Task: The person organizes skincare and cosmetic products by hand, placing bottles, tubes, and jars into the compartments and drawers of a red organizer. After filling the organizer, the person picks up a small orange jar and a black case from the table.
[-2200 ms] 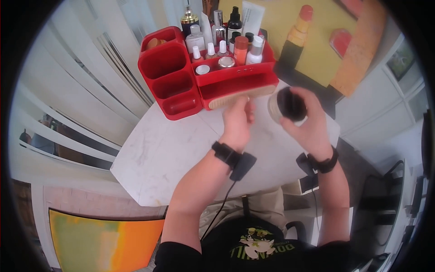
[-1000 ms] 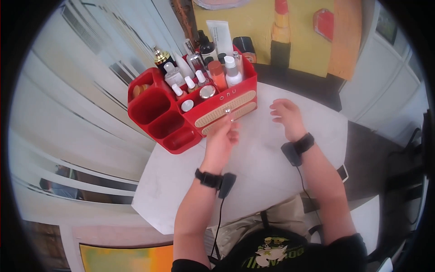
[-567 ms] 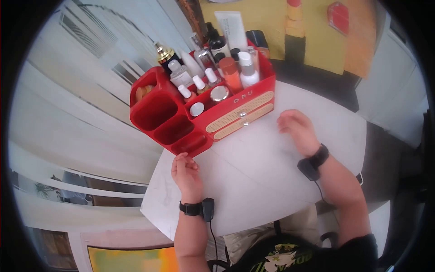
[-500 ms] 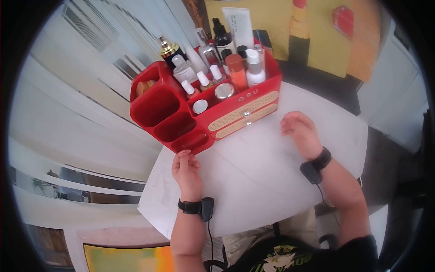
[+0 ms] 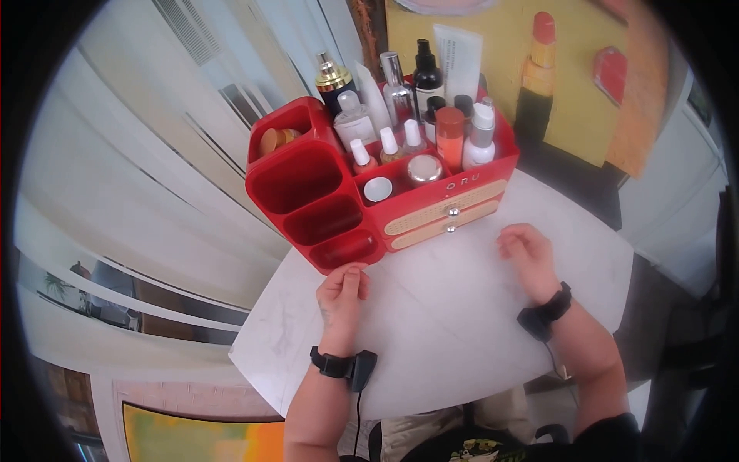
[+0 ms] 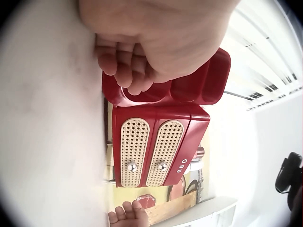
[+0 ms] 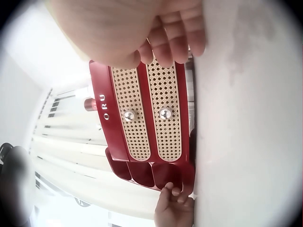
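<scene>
A red cosmetics organizer stands on the white table, its two woven-front drawers closed, each with a silver knob. My left hand is at its front left corner, fingertips right by the lowest open compartment, fingers loosely curled around nothing. To the right of the drawers my right hand lies low over the tabletop, also loosely curled with nothing in it. In the right wrist view the drawer fronts show past the fingers. Bottles, nail polishes and a silver-lidded jar fill the organizer's top tray.
The marble-look tabletop ends in an angled edge near my body. Behind the organizer stands a yellow board with a large lipstick model. Pale vertical blinds hang at the left. A cable trails from the left wrist camera.
Earlier the right hand held a dark-lidded jar and a drawer stood open; the drawer is now closed and that hand holds nothing. My left hand moved from the drawer front to the organizer's left corner.
</scene>
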`<control>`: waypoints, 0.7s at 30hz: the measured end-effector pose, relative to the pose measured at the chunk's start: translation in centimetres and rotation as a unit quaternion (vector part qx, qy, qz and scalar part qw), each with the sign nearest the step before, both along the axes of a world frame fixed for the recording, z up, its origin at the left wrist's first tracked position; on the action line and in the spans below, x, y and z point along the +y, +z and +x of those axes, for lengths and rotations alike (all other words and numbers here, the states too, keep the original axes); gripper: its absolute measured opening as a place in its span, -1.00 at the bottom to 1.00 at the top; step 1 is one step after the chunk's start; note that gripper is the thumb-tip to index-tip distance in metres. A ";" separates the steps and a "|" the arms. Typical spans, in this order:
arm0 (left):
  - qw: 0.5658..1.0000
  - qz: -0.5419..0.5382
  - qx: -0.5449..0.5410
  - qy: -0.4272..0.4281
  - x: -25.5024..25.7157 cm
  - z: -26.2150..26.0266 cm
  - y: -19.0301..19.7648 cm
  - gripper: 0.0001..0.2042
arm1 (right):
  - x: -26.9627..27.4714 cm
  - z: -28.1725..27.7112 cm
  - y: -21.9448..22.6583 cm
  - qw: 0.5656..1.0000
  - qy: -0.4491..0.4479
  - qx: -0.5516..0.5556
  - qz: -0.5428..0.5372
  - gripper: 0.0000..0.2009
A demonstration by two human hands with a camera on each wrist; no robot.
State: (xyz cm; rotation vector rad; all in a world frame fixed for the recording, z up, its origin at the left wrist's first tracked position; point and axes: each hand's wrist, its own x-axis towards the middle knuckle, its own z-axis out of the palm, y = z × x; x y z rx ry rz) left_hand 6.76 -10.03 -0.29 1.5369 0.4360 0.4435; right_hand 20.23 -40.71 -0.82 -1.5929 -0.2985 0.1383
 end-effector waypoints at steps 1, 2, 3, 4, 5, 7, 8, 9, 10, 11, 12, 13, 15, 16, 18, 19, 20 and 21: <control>1.000 0.000 0.001 0.002 0.0 0.0 0.0 -0.81 | -0.1 0.1 -0.1 1.000 0.002 0.001 0.000 -0.85; 1.000 0.000 0.003 -0.001 -0.1 0.0 0.1 -0.80 | -0.2 0.2 -0.3 1.000 0.002 0.002 0.012 -0.84; 1.000 0.000 0.004 -0.005 -0.1 0.1 0.1 -0.80 | -0.2 0.3 -0.3 1.000 0.002 0.003 0.023 -0.84; 1.000 0.000 0.005 -0.004 -0.2 0.1 0.1 -0.80 | -0.3 0.3 -0.3 1.000 0.003 0.004 0.024 -0.84; 1.000 0.012 0.003 -0.008 -0.2 0.2 -0.1 -0.81 | -0.3 0.4 -0.3 1.000 0.004 0.007 0.027 -0.84; 1.000 0.024 0.004 -0.006 -0.2 0.3 -0.4 -0.81 | -0.3 0.5 -0.3 0.999 0.012 0.011 0.030 -0.84; 1.000 0.021 0.006 -0.010 -0.2 0.3 -0.5 -0.82 | -0.4 0.6 -0.4 0.999 0.011 0.003 0.031 -0.84; 1.000 0.017 0.009 -0.007 -0.1 0.1 -0.8 -0.82 | -0.4 0.6 -0.5 0.999 0.017 -0.004 0.032 -0.84; 1.000 0.019 0.012 0.015 0.0 0.1 -1.1 -0.82 | -0.4 0.7 -0.5 0.999 0.039 -0.001 0.033 -0.84; 0.999 0.041 0.017 0.001 0.1 0.1 -1.5 -0.83 | -0.4 0.6 -0.6 1.000 0.020 0.003 0.014 -0.84; 0.998 0.064 0.021 -0.010 0.3 0.2 -1.7 -0.83 | -0.2 0.8 -0.6 1.000 0.003 0.003 -0.005 -0.84; 0.998 0.062 0.027 -0.007 0.3 0.3 -1.6 -0.83 | 0.0 0.8 -0.6 1.000 0.027 0.005 -0.004 -0.84; 0.998 0.046 0.033 -0.011 0.1 0.5 -1.1 -0.83 | 0.2 0.5 -0.5 1.000 -0.002 -0.005 -0.007 -0.82; 0.998 0.046 0.033 0.001 0.3 0.5 -1.4 -0.83 | 0.2 0.5 -0.6 1.000 0.010 -0.006 -0.007 -0.82; 0.996 0.082 0.013 -0.017 0.4 0.5 -1.9 -0.83 | 0.1 0.5 -0.6 1.000 -0.002 -0.010 -0.002 -0.82; 0.997 0.081 0.011 -0.008 0.5 0.6 -1.8 -0.83 | 0.2 0.4 -0.4 1.000 0.004 -0.017 -0.001 -0.82; 0.995 0.091 0.019 -0.020 0.5 0.6 -1.7 -0.83 | 0.1 0.4 -0.4 1.000 0.012 -0.019 -0.002 -0.82; 0.994 0.102 0.026 -0.030 0.5 0.5 -1.5 -0.82 | 0.1 0.4 -0.4 1.000 0.012 -0.026 -0.011 -0.81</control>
